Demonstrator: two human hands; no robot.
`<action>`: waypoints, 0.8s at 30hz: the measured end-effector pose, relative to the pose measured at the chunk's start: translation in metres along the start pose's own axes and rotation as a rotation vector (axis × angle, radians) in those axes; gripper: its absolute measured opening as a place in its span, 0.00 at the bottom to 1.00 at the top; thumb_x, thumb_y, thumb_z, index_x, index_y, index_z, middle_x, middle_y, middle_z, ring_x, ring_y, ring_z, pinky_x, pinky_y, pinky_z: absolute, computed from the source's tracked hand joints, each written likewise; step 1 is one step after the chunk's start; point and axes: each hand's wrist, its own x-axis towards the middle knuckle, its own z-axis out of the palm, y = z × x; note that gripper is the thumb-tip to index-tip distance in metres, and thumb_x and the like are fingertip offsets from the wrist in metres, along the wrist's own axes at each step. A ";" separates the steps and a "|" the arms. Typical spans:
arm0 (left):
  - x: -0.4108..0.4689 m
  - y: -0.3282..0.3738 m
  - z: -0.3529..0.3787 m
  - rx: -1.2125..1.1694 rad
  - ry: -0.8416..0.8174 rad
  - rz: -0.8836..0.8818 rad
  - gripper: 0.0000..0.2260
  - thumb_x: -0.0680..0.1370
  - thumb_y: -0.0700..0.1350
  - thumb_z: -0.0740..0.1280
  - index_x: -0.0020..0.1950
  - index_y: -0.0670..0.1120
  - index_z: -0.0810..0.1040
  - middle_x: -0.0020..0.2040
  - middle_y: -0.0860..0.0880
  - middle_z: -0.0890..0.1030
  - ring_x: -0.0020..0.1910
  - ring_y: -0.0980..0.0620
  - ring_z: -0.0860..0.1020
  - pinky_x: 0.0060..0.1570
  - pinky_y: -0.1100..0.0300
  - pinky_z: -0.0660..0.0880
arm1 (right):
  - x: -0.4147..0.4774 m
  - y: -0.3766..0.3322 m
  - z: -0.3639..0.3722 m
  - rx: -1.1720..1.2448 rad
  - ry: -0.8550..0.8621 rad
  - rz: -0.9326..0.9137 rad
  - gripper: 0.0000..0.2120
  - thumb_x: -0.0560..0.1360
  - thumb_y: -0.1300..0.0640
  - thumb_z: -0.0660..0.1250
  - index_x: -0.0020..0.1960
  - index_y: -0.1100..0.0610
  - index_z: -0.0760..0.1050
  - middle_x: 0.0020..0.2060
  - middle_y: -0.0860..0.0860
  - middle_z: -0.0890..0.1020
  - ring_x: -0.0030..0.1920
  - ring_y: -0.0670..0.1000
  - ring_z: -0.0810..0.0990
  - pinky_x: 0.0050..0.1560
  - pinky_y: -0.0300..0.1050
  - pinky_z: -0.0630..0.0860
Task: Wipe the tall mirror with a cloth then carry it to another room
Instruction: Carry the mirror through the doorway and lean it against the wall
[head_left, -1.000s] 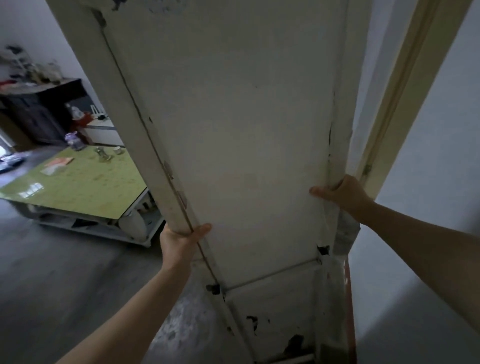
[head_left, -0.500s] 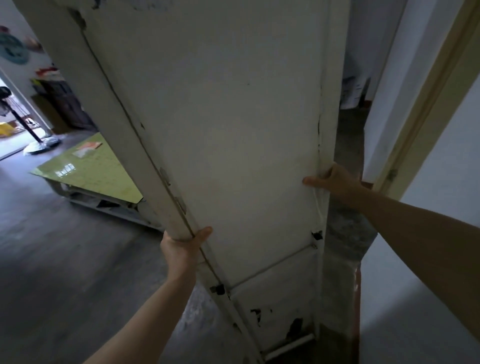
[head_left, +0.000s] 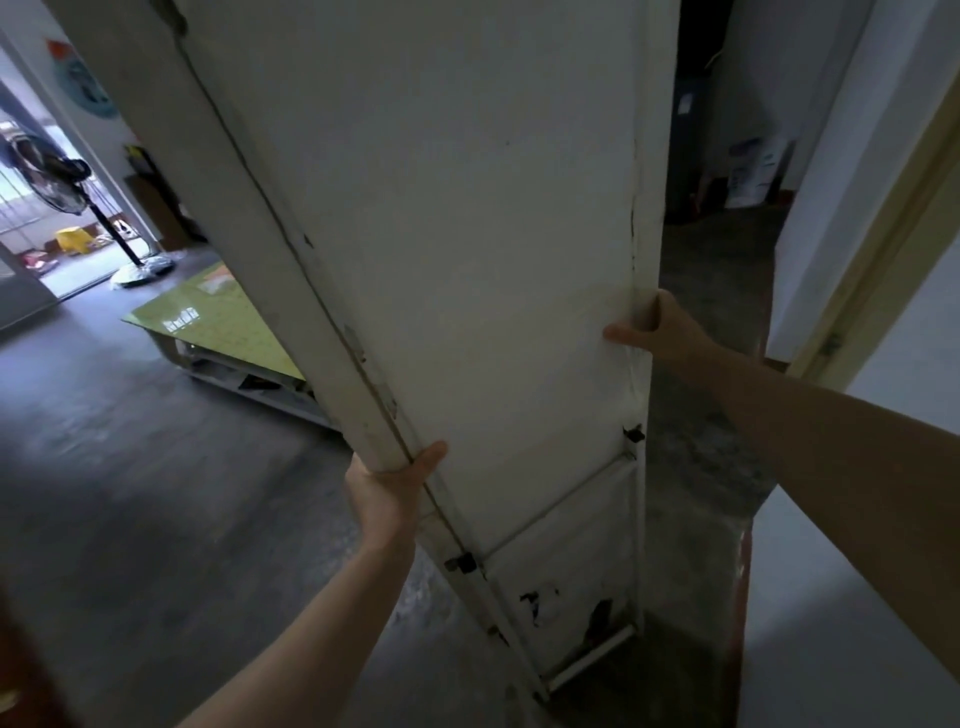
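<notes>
- One tall mirror (head_left: 467, 291), white backing toward the camera, upright and slightly tilted, held above the grey floor (head_left: 130, 493).
- Two hands: left hand (head_left: 387, 488) clasps the left frame edge, thumb on the backing; right hand (head_left: 662, 330) grips the right edge, arm extended.
- One green table (head_left: 218, 322), one standing fan (head_left: 57, 182), behind left.

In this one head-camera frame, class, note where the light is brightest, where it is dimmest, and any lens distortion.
Head view: brightest at the far-left doorway behind the standing fan; glare patch on the green tabletop; darkest past the mirror at upper right; wide-angle bending curves the mirror's frame edges; both forearms look stretched.
</notes>
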 end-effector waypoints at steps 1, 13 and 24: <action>-0.002 0.000 -0.002 0.015 0.001 0.005 0.25 0.60 0.41 0.82 0.55 0.46 0.80 0.47 0.54 0.84 0.44 0.60 0.82 0.34 0.71 0.77 | -0.002 0.001 0.002 0.026 0.006 0.005 0.40 0.67 0.53 0.77 0.71 0.59 0.60 0.64 0.53 0.72 0.63 0.54 0.73 0.61 0.50 0.73; -0.044 0.002 0.006 0.066 -0.206 0.083 0.17 0.64 0.41 0.80 0.50 0.50 0.80 0.46 0.50 0.84 0.46 0.50 0.82 0.39 0.62 0.79 | -0.024 0.001 0.004 0.339 0.041 0.082 0.41 0.73 0.64 0.70 0.77 0.59 0.49 0.75 0.57 0.60 0.72 0.59 0.64 0.64 0.49 0.65; -0.056 0.008 0.025 0.171 -0.245 0.137 0.16 0.66 0.45 0.78 0.51 0.49 0.79 0.44 0.55 0.81 0.46 0.51 0.80 0.37 0.65 0.74 | -0.065 0.015 -0.013 0.182 -0.004 -0.130 0.37 0.71 0.71 0.69 0.75 0.59 0.57 0.68 0.58 0.71 0.67 0.58 0.71 0.67 0.61 0.69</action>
